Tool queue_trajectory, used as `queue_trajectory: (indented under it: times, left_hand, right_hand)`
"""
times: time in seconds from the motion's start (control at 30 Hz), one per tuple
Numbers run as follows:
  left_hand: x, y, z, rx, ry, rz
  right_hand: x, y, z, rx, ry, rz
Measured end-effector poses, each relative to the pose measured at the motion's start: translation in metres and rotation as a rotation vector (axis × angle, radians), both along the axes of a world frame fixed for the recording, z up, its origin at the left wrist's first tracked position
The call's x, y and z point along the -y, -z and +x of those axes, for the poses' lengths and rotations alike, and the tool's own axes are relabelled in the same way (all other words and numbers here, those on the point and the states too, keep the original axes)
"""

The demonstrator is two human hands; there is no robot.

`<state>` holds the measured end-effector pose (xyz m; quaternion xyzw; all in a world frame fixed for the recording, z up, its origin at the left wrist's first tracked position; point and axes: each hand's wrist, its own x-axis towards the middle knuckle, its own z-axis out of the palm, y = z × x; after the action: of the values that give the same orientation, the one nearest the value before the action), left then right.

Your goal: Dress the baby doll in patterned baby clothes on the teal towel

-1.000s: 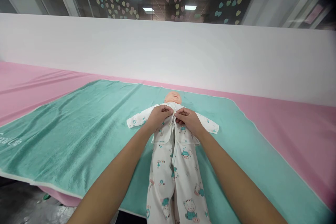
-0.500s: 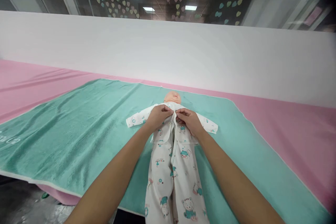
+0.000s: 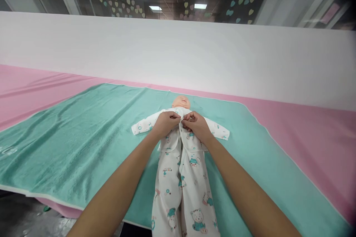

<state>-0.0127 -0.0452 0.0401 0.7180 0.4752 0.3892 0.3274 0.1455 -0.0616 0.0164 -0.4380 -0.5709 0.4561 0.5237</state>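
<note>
A baby doll [image 3: 181, 102] lies on its back with its head away from me. It wears a white baby jacket [image 3: 172, 141] printed with small animals, its sleeves spread to both sides, and matching trousers [image 3: 167, 181]. At the chest, my left hand [image 3: 167, 123] is closed, thumb and fingertips pinching the left front edge of the jacket. My right hand [image 3: 197, 125] pinches the opposite front edge close beside it. Below the hands the jacket front hangs apart. Any fastener between the fingertips is too small to make out.
A green towel [image 3: 83, 137] with a white hem lies under the doll, over a pink cover [image 3: 311, 133]. Behind stands a low white wall [image 3: 178, 52] with dark glass and heart stickers above. Grey floor [image 3: 36, 222] shows at the lower left.
Both hands stay at the jacket's chest, with the fingertips slightly nearer each other. The whole view has shifted a little.
</note>
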Motion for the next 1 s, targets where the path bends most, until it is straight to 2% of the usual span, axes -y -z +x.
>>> queue_trajectory:
  times: [0.2,0.33,0.53,0.77,1.0]
  left_hand:
    - [0.0012,-0.0029,-0.0017,-0.020,0.014,0.018]
    - [0.0033,-0.0067,-0.0005,-0.025,0.022,-0.001]
    - [0.0068,-0.0058,0.0070,-0.083,-0.085,0.007]
    - [0.0072,-0.0065,0.0056,-0.106,-0.080,-0.022]
    - [0.0036,-0.0003,0.0050,0.125,-0.058,-0.072]
  right_hand:
    - [-0.0004,0.0009,-0.0004,0.032,0.014,0.017]
    - [0.0012,0.0006,-0.0036,0.129,0.055,0.041]
    - [0.0006,0.0019,-0.0062,0.285,0.137,0.167]
    - [-0.0034,0.0039,-0.0013,0.193,0.031,0.090]
    - [-0.0030,-0.0007,0.0008,0.093,-0.025,0.041]
